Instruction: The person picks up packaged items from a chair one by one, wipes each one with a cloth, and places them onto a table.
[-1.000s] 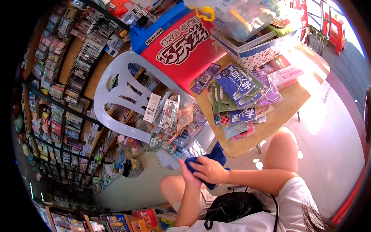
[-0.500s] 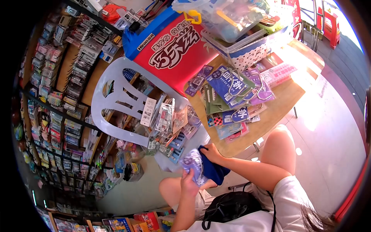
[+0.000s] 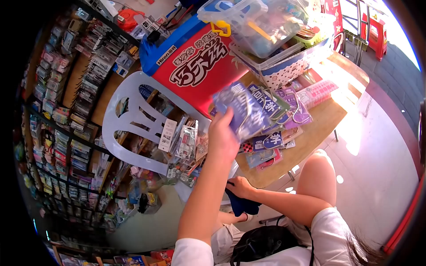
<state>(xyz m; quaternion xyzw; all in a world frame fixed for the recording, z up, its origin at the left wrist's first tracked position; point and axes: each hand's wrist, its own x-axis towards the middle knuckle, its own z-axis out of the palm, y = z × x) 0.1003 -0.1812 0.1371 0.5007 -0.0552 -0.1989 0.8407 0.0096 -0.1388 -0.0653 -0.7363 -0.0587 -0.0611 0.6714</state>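
Observation:
My left hand [image 3: 222, 126] grips a blue and white plastic packet [image 3: 244, 108], blurred by motion, over the pile of packets on the wooden table [image 3: 326, 117]. Blue, green and purple packets [image 3: 296, 106] lie beside and beneath it. Lower down, near the table's front corner, my right hand [image 3: 241, 186] is closed on a dark blue cloth [image 3: 242, 205] that hangs above my lap.
Left of the table is a pale plastic chair [image 3: 116, 133] heaped with packaged goods [image 3: 184, 144]. A red and blue box [image 3: 199, 66] and a patterned bin [image 3: 284, 68] under a clear tub [image 3: 262, 33] stand behind. Shelves line the left side.
The packet came out from by the blue cloth in my left hand, which then moved up and forward over the table pile. My right hand keeps the cloth, now lower and hanging.

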